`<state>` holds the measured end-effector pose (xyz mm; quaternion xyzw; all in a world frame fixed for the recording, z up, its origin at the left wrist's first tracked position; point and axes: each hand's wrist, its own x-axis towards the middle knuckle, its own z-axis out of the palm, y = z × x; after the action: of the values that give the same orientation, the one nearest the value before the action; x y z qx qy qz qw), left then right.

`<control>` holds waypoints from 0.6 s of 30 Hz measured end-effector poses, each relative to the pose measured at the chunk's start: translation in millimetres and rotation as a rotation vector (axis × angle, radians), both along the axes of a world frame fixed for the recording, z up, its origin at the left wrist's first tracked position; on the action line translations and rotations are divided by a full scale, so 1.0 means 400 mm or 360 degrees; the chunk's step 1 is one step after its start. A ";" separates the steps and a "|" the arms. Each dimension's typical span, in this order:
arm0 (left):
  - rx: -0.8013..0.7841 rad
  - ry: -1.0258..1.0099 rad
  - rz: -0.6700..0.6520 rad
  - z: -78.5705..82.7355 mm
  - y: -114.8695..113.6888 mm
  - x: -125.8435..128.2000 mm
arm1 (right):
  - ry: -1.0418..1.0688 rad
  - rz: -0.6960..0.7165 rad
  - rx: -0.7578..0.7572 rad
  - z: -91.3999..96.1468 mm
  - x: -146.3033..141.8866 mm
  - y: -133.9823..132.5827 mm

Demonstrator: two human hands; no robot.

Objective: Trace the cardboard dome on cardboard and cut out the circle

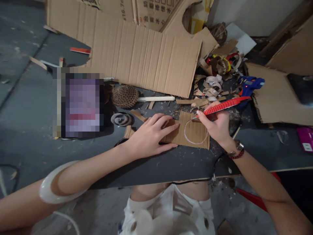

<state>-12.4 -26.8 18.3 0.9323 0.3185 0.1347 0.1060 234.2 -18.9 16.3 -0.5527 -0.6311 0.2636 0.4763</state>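
- My left hand point(149, 135) lies flat, fingers spread, pinning the small cardboard piece point(179, 135) to the dark surface point(158, 166).
- My right hand point(216, 125) is closed around a red knife point(225, 105), tip at the top of the white circle point(186, 137) drawn on that piece.
- Step, I judge: cutting the circle. The curve calls for a steady blade, with fingers off the line.

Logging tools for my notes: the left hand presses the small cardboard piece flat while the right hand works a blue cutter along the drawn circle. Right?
Not quite: the head view shows the cutter in the right hand is red, not blue. The left hand does press the cardboard piece.
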 end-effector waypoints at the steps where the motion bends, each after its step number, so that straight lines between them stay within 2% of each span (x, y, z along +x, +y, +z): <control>1: 0.0003 0.0001 0.0003 0.000 0.000 0.000 | 0.0044 0.0009 -0.0026 -0.002 0.002 0.004; 7: 0.0009 -0.0003 -0.0001 -0.002 0.000 0.000 | 0.0422 0.0018 -0.0360 -0.013 0.019 0.029; 18: -0.0003 -0.0010 -0.0003 -0.001 0.000 -0.001 | 0.0521 -0.0036 -0.0380 -0.016 0.024 0.028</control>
<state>-12.8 -27.0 18.0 0.9321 0.3173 0.1372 0.1081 244.0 -7.5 9.7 -0.5620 -0.5031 0.4175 0.5066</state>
